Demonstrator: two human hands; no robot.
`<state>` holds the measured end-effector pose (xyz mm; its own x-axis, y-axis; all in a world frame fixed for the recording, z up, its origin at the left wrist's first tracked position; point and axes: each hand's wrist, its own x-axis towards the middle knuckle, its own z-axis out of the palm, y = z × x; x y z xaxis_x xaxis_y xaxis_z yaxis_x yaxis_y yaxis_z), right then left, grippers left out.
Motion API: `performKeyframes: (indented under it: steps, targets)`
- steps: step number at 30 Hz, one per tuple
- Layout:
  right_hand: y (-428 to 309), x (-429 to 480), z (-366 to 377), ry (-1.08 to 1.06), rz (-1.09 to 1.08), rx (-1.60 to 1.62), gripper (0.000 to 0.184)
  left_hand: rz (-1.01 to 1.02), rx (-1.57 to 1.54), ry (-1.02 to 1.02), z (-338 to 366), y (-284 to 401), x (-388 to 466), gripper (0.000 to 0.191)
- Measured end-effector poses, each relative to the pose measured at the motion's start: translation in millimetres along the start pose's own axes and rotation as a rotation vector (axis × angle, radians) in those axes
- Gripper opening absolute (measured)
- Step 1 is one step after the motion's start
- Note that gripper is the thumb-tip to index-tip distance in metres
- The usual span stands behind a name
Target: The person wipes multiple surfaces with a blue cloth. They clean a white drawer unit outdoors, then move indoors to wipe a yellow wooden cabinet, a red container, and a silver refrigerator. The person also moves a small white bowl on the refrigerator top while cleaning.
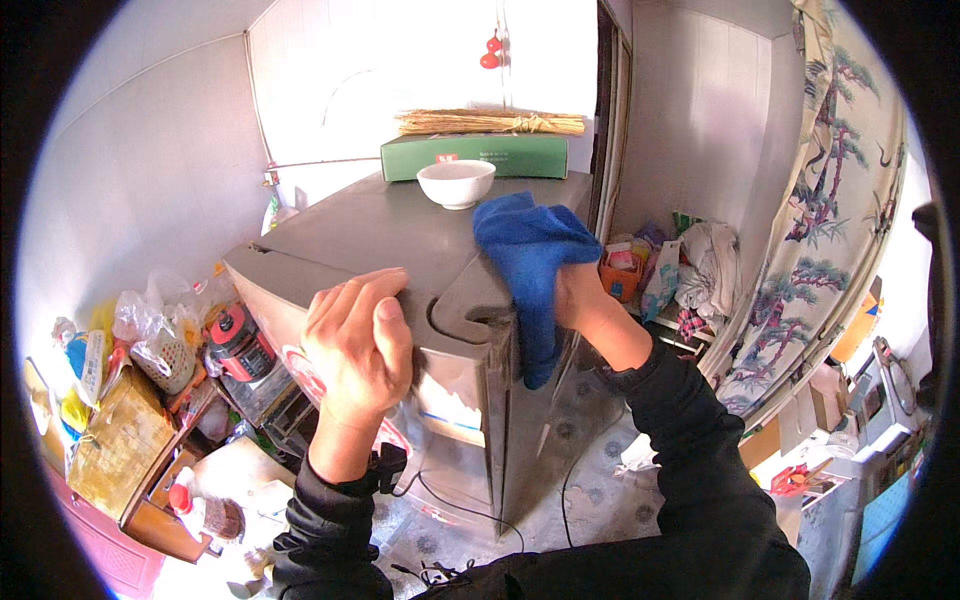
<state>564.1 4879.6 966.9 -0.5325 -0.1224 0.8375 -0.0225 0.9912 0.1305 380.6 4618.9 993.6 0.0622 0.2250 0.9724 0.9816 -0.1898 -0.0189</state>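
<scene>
Before me stands a refrigerator (352,221) with a dusty grey top. My left hand (361,349) rests at the front edge of that top, fingers bent and thumb apart, with nothing seen in it. A blue cloth (529,240) is bunched in my right hand (581,296) against the right edge of the top. Part of the cloth hangs down the refrigerator's side and hides some of my right fingers. A curved hinge recess (469,319) shows at the corner between my hands. Just behind the cloth sits a white bowl (456,184).
A green box (480,156) bearing writing lies at the back, with a tied straw bundle (487,122) on it. Left are a wooden cabinet (124,442), a red-and-black appliance (238,343) and plastic bags. A patterned curtain (814,247) hangs right. A black cord (566,487) crosses the floor.
</scene>
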Motion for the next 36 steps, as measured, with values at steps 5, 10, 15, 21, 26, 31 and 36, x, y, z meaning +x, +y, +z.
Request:
performKeyframes:
  steps: [5,10,15,21,26,31,36]
  targets:
    - [-31,-4,7,0.074,0.176,0.405,0.045,-0.034,0.028,-0.029,-3,6,1,0.035]
    - [-71,5,-21,-0.038,-0.022,0.163,0.054,-0.045,0.025,-0.031,-1,6,1,0.041]
    - [-101,24,-32,0.064,-0.152,0.349,0.047,-0.040,0.028,-0.039,-2,4,0,0.039]
    - [-64,14,-15,0.022,-0.073,0.189,0.051,-0.011,0.027,-0.009,2,1,2,0.025]
    - [-36,13,-5,0.035,0.014,0.176,0.058,-0.020,0.036,-0.020,2,-1,1,0.026]
    - [-30,16,-13,0.129,0.043,0.346,0.054,-0.035,0.027,-0.029,2,3,2,0.029]
    - [-7,7,-2,0.160,0.132,0.335,0.052,-0.023,0.017,-0.009,2,0,1,0.032]
